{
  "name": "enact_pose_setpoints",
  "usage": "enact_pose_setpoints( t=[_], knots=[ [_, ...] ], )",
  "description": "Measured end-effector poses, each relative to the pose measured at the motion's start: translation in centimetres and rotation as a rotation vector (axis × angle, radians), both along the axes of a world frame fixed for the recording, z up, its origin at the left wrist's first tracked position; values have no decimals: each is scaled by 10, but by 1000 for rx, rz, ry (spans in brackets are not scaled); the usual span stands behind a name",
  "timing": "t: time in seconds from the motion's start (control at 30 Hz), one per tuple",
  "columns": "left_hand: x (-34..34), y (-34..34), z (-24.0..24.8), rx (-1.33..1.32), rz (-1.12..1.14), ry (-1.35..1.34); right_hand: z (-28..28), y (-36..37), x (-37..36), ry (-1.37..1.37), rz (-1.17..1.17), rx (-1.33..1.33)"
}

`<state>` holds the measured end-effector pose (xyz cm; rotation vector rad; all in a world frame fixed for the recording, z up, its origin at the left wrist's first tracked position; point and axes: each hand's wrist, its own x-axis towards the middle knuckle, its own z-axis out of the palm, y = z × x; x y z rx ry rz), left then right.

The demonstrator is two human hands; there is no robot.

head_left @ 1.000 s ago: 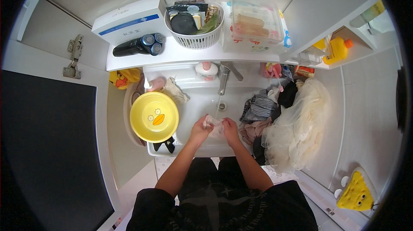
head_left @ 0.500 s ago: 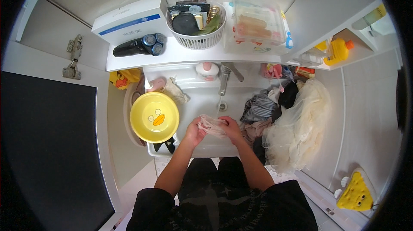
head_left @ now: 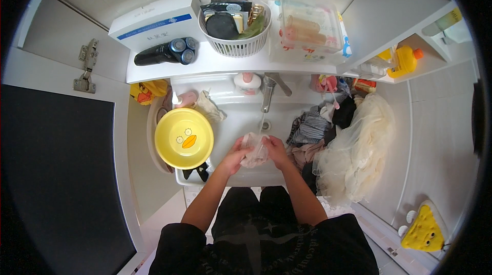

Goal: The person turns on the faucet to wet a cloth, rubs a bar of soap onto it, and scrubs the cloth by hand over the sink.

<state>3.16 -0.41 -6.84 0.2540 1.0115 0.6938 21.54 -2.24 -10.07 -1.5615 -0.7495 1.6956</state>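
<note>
A thin, pale pink piece of cloth [head_left: 254,155] hangs between my two hands over the white sink [head_left: 230,121]. My left hand [head_left: 236,155] is closed on its left side, and my right hand [head_left: 277,151] grips its right side. Just beyond the cloth, a thin stream of water comes down from the metal faucet [head_left: 267,95], near the drain [head_left: 265,126]. The cloth's exact kind cannot be made out.
Left of my hands sits a yellow basin [head_left: 184,138] with a duck face. Heaped clothes [head_left: 309,129] and cream tulle [head_left: 353,157] lie to the right. A shelf across the back carries an electric shaver [head_left: 165,52], a white basket [head_left: 240,46] and a clear box [head_left: 310,26].
The cloth, stretched sideways before, is now gathered and bulges toward the faucet. My hands stay over the same part of the sink.
</note>
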Motion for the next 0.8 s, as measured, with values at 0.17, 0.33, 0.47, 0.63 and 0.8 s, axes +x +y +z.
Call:
enact_pose_setpoints(
  t=[0.17, 0.33, 0.47, 0.63, 0.8],
  knots=[
    [-5, 4, 6, 120, -431, 91, -17, 5, 3, 4, -274, -13],
    [-3, 9, 2, 4, -358, 61, -28, 9, -1, 152, -398, -154],
    [-4, 8, 4, -68, -152, -167, -16, 12, -7, 89, -319, -161],
    [4, 11, 16, -89, 19, -242, -16, 0, -5, -425, -222, 264],
    [2, 9, 8, -1, 128, -263, 1, -7, -7, -54, 92, 22]
  ],
)
